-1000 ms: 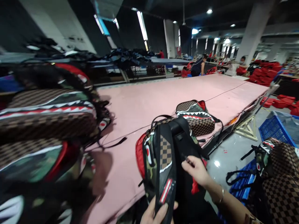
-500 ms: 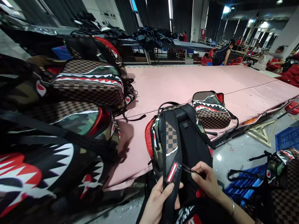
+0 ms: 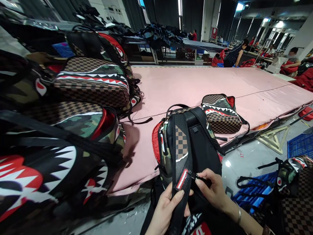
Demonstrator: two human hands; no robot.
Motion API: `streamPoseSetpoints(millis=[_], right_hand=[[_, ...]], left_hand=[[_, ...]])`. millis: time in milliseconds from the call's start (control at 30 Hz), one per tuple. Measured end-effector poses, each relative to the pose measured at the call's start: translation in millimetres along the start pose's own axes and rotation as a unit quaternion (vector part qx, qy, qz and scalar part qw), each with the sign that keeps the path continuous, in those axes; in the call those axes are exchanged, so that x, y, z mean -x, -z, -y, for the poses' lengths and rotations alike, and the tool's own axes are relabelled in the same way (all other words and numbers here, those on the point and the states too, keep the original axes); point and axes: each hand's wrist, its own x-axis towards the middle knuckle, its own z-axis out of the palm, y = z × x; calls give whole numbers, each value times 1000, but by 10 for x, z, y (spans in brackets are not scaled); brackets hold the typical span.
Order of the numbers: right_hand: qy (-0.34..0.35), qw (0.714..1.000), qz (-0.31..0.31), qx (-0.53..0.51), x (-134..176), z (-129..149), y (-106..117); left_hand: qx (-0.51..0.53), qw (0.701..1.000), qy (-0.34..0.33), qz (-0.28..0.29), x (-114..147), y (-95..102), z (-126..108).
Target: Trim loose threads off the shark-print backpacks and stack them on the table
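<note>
In front of me a backpack (image 3: 204, 148) stands at the pink table's near edge, its black back panel and straps towards me. My left hand (image 3: 168, 205) is closed round the lower part of its shoulder strap (image 3: 182, 147), thumb on top. Just above that thumb, a red and white label (image 3: 182, 179) lies slanted on the strap. My right hand (image 3: 211, 187) is closed in a pinch on a small dark pointed tool (image 3: 194, 175), whose tip is at the label's upper right edge. Its exact kind is too small to make out.
Several shark-mouth backpacks (image 3: 91, 83) are piled at the left. A smaller checkered bag (image 3: 221, 114) rests on the pink table (image 3: 166, 81) beyond mine. Blue crates (image 3: 302, 145) and another backpack (image 3: 294, 176) are low at the right. A person (image 3: 236, 54) bends at the far end.
My right hand has moved slightly left and up, bringing the dark tool's tip against the label's edge. The strap has shifted a little right in my left hand's grip.
</note>
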Motion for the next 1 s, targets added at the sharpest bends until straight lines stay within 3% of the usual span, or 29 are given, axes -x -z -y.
streamPoseSetpoints(millis=[233,433,1000], right_hand=[[1,1000,-12,-1,-49,23,19],[-51,998,38,-17,-99,80,121],[29,997,62,25,-256,-10,143]], left_hand=[[-11,1000,9,-7,-8,1,-10],[-13,1000,13,-10,-2,4,-19],[-32,999,10,18,-2,30,-10]])
